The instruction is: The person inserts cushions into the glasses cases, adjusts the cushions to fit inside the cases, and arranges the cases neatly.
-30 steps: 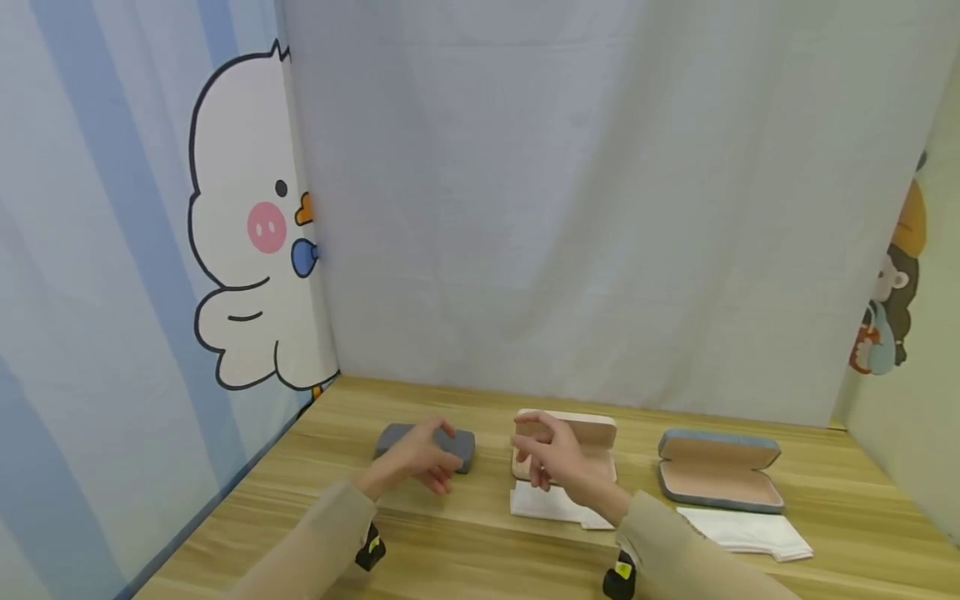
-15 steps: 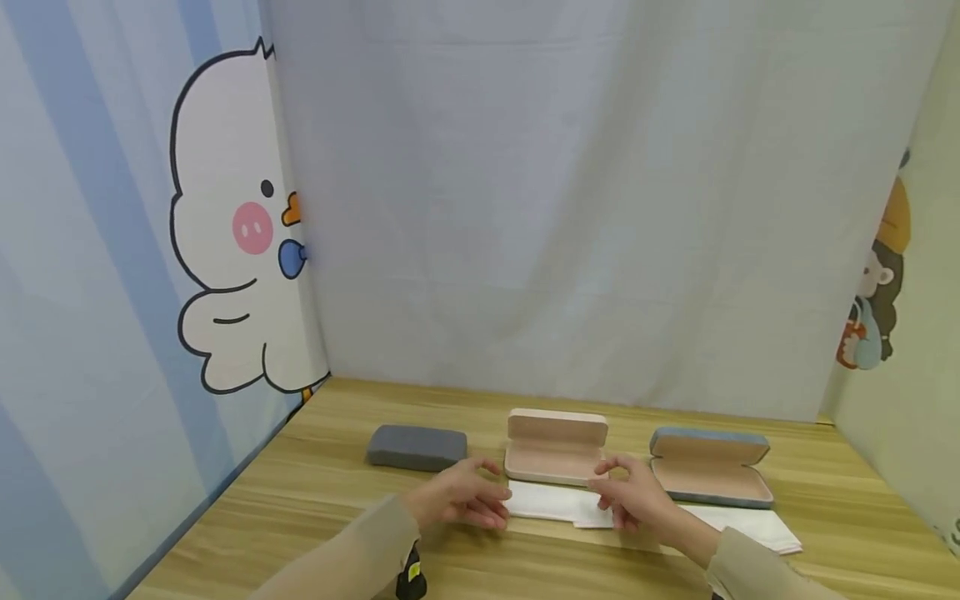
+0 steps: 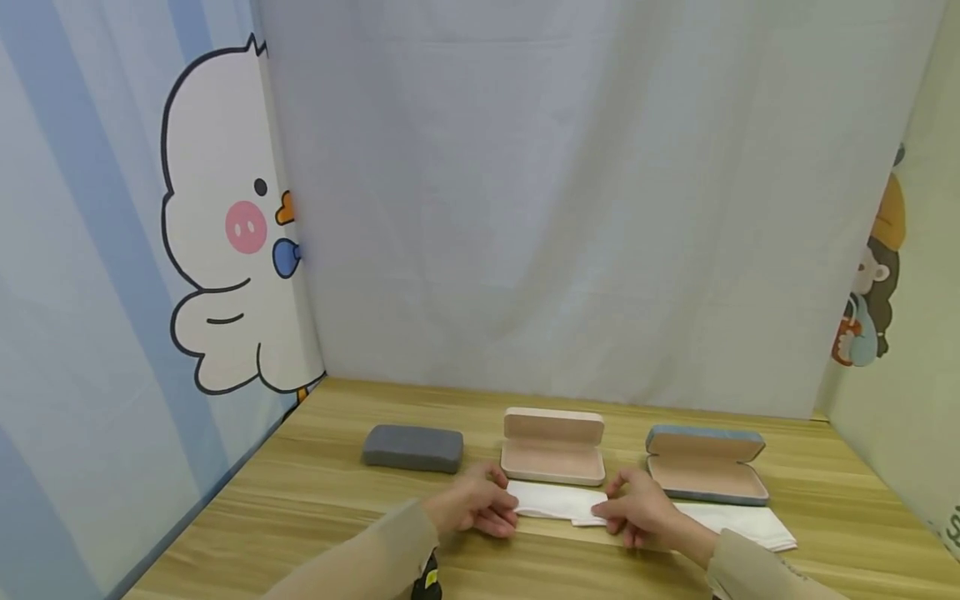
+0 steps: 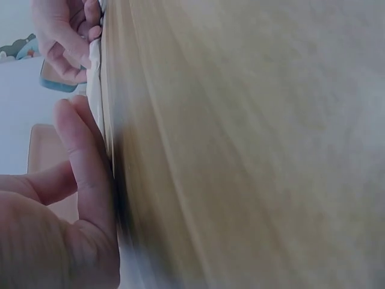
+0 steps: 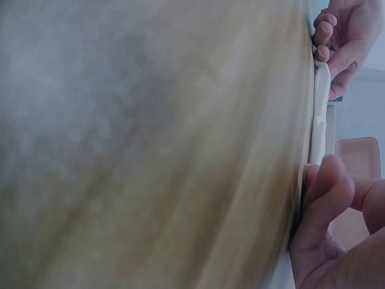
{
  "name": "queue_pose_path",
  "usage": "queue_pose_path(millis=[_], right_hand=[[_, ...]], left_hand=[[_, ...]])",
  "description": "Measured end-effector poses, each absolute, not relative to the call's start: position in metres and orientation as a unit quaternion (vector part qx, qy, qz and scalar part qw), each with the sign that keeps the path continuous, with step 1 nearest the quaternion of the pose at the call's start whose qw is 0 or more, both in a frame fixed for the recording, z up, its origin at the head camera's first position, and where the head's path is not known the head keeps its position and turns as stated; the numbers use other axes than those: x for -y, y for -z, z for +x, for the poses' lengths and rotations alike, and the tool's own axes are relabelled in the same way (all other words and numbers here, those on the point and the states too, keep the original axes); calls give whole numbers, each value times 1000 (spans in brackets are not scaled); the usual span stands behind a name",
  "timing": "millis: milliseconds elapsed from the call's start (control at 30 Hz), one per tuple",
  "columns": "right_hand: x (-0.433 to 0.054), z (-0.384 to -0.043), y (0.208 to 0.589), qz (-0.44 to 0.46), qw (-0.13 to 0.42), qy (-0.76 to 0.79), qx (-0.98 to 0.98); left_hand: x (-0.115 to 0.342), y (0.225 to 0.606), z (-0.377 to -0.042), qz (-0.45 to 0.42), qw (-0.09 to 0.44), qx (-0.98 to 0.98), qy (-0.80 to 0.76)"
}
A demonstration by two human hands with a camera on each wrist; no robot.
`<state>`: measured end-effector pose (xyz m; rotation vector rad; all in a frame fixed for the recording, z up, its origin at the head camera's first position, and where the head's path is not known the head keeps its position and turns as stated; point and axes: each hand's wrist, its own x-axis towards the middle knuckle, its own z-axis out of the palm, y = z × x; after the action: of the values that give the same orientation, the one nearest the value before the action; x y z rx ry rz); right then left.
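A folded white cloth [image 3: 558,501] lies on the table in front of an open cream glasses case [image 3: 552,464]. My left hand [image 3: 478,502] pinches its left end between thumb and fingers, and my right hand [image 3: 640,508] pinches the right end. In the left wrist view the right hand [image 4: 67,39] shows with its fingertips on the cloth [image 4: 94,84]. From the right wrist the cloth [image 5: 320,117] appears edge-on, low over the wood, stretched between both hands.
Left of the cream case sits a closed grey glasses case [image 3: 412,448]. On the right stands an open blue glasses case [image 3: 707,479], with a second folded white cloth [image 3: 753,527] before it, partly behind my right arm. A grey curtain [image 3: 555,208] hangs behind the wooden table [image 3: 315,492].
Both hands have come down from above the grey and cream cases to the near cloth, moving rightward and closer to me. The fingers have closed on its two ends.
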<state>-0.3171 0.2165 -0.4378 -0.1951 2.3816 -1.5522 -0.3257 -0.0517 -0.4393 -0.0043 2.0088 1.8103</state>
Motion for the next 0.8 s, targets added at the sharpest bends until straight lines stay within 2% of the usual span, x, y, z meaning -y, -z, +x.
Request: queue_pose_path(millis=[233, 533, 800], right_hand=[[-212, -316, 437, -54, 125, 515, -846], [-210, -319, 434, -69, 128, 509, -848], [-209, -328, 418, -72, 128, 508, -848]], left_hand=[[45, 440, -325, -22, 208, -741, -638], [48, 436, -327, -13, 217, -735, -642], [56, 421, -335, -5, 203, -732, -651]])
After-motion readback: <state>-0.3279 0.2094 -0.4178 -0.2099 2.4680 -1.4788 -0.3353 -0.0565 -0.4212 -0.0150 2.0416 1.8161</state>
